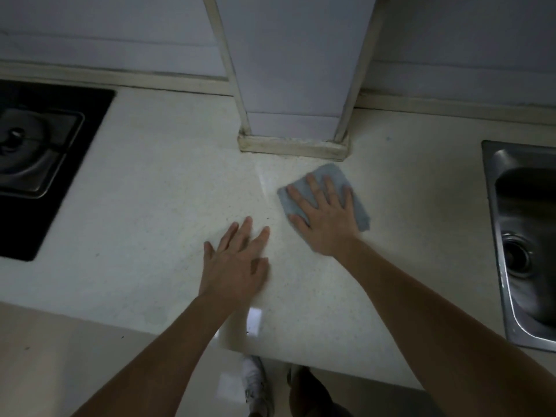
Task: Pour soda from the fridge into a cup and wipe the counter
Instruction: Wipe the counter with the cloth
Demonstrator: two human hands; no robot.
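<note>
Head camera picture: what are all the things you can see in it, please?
Counter: one, cream, across the middle.
Cloth: one, blue-grey, on the counter in front of the pillar.
Stove: one, black with a steel burner, left.
Sink: one, steel, right.
Pillar: one, white, back centre.
Shoe: one, white, on the floor below.
Left hand: one, flat on the counter, holds nothing.
Right hand: one, presses flat on the cloth.

The cloth (346, 180) was pale blue-grey. The counter (150, 191) was cream, finely speckled. The stove (45, 164) was black with grey metal, the sink (511, 236) silver-grey, the shoe (255, 383) white.
</note>
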